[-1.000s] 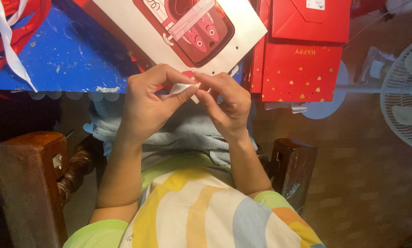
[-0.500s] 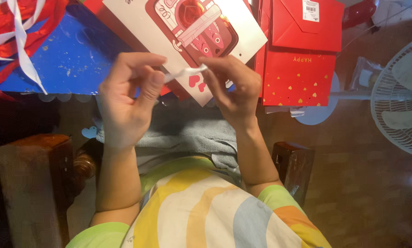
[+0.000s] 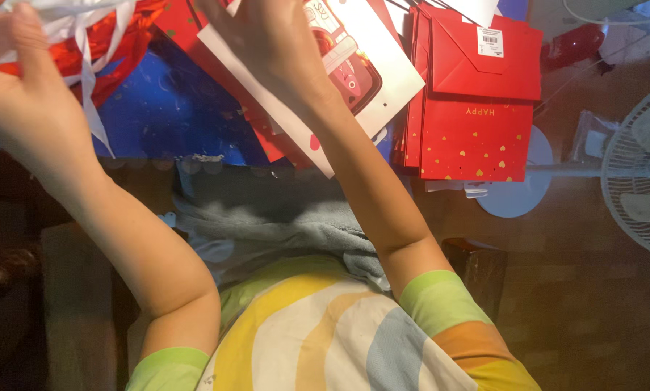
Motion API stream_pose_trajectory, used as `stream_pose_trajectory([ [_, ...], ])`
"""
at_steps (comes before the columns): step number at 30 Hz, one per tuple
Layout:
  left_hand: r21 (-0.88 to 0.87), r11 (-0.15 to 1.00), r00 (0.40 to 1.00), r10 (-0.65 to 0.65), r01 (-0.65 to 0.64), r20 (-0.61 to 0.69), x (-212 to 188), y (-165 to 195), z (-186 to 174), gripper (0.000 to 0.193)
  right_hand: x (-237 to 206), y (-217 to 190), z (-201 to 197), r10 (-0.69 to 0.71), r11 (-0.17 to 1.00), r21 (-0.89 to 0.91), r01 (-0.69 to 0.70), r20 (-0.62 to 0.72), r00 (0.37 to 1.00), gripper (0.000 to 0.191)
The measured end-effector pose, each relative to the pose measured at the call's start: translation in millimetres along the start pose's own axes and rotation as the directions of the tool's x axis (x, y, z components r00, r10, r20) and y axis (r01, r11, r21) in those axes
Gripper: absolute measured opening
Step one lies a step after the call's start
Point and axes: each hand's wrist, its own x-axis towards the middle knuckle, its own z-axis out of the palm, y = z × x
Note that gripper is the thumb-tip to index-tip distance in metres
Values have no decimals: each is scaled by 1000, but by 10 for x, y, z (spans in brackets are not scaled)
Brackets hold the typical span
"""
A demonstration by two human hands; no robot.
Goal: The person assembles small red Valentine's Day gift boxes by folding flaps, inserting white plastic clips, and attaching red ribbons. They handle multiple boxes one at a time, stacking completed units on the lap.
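My left hand (image 3: 28, 101) is raised at the upper left, its fingertips up by a white ribbon (image 3: 88, 87) that hangs down over shiny red foil (image 3: 133, 32). Whether it grips the ribbon is unclear. My right hand (image 3: 267, 43) is lifted at the top centre, over a white flat box (image 3: 383, 80) printed with a red gadget. Its fingers are cut off by the top edge. The two hands are wide apart.
A blue starry sheet (image 3: 173, 116) lies under the foil and box. Red gift bags with gold hearts (image 3: 477, 130) are stacked to the right. A white floor fan (image 3: 643, 166) stands far right. A grey cloth (image 3: 281, 224) lies on my lap between wooden chair arms (image 3: 477, 268).
Both hands have risen from in front of my chest and spread apart, the left one swinging far left to the ribbon. The small white strip they pinched together is out of sight.
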Motion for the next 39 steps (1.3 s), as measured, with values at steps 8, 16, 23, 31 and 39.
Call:
stream_pose_trajectory([
  [8,-35,990,903,138,-136,408,-308,766,578,38,-748,53,-533,-72,995,77,70,13,997,31],
  [16,-73,959,725,255,-274,640,-733,1477,1122,52,-1473,194,-1185,-5,987,-159,-2,-41,999,38],
  [23,-103,941,533,271,-324,802,-976,1856,1220,108,-1764,593,-1386,249,958,-89,-272,-213,945,62],
  [31,-135,934,541,304,-330,784,-1056,1793,1181,71,-1918,809,-1238,378,831,506,-231,-209,902,81],
  [39,-212,967,708,249,-142,661,-1059,2144,1184,32,-1971,738,-1577,452,595,796,-112,-217,865,84],
])
